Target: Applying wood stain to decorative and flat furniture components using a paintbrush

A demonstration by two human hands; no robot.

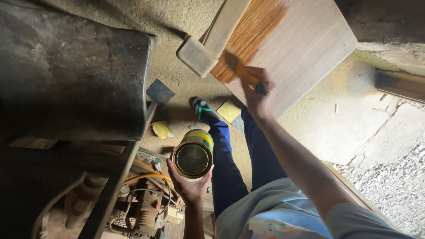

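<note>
My right hand [259, 95] grips a paintbrush [241, 70] with a yellow handle, its bristles on a wooden board [305, 44]. An orange-brown stained patch covers the board's left part; the remainder is pale grey-brown. My left hand [190, 186] holds an open round tin [193, 156] from underneath; the tin has a yellow and green side and dark liquid inside. My blue trouser legs and a dark shoe [201, 109] show below the board.
A large dark machine table [75, 66] fills the left. Below it sits a motor with yellow wires [146, 194]. A wooden block [197, 55] and scraps of sandpaper [228, 110] lie on the dusty floor. Concrete slabs and gravel [389, 159] are at the right.
</note>
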